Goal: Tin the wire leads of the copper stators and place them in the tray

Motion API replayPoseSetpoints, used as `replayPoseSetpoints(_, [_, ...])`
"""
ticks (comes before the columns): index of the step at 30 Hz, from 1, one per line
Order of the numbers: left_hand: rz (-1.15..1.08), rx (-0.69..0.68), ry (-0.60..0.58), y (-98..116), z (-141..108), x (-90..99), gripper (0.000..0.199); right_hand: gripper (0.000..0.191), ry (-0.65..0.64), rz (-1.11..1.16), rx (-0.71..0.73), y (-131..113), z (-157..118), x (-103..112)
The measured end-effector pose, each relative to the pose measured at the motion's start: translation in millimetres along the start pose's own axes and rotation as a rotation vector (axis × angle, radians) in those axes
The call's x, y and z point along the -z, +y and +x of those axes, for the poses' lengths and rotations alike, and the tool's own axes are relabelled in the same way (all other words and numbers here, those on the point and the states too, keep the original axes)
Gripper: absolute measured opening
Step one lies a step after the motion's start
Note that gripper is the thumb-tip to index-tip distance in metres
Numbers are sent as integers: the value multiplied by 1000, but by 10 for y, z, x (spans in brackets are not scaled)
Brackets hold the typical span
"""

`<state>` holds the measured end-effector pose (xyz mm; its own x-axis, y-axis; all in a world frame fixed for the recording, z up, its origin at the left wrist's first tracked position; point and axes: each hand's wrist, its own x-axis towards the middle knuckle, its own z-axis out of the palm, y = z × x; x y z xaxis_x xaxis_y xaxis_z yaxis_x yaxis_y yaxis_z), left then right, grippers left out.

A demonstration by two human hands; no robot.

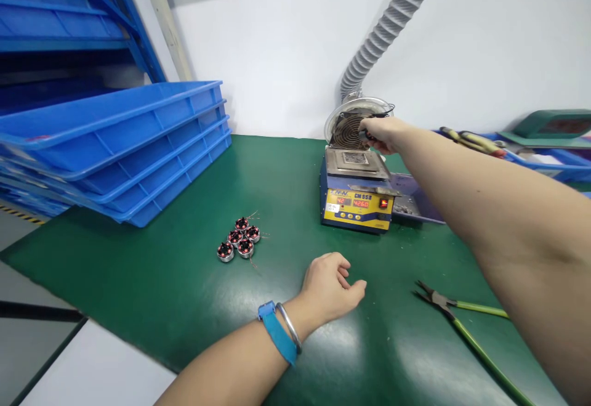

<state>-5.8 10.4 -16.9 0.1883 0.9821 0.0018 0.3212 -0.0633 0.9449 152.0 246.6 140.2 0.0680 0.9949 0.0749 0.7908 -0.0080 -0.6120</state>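
Observation:
My right hand point(384, 133) reaches over the solder pot point(357, 199), a blue and yellow unit with lit red digits. Its fingers are closed on a small dark part point(365, 135), mostly covered by the fingers, so its kind is unclear. Behind that hand is a round fume hood point(335, 124) with a ringed grille. My left hand point(331, 288) rests over the green bench in front of the pot, fingers loosely curled, thumb apart, holding nothing. To its left, several small motors point(245, 246) with black centres, reddish coils and thin wire ends sit in a cluster.
Long-nosed pliers point(441, 300) with green handles lie open at the right. Blue crates point(152, 141) are stacked at the left. A purple tray point(415, 199) stands beside the pot. A grey duct point(385, 33) rises from the hood. More tools point(475, 141) lie at the back right.

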Motion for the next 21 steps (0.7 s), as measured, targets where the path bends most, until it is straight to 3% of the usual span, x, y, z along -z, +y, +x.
replayPoseSetpoints(2, [8, -8, 0, -2, -2, -1, 20, 32, 24, 33, -171, -26, 77, -29])
replayPoseSetpoints(4, [16, -19, -1, -2, -3, 0, 19, 36, 36, 77, -308, -61, 123, -50])
replayPoseSetpoints(8, [21, -20, -4, 6, -1, 5, 20, 35, 21, 144, -404, -94, 141, -73])
replayPoseSetpoints(17, [43, -18, -9, 0, 6, 6, 19, 36, -7, 191, -384, -22, 191, -108])
replayPoseSetpoints(21, [39, -23, -14, -14, 10, 5, 19, 35, 14, 191, -244, -10, 236, -51])
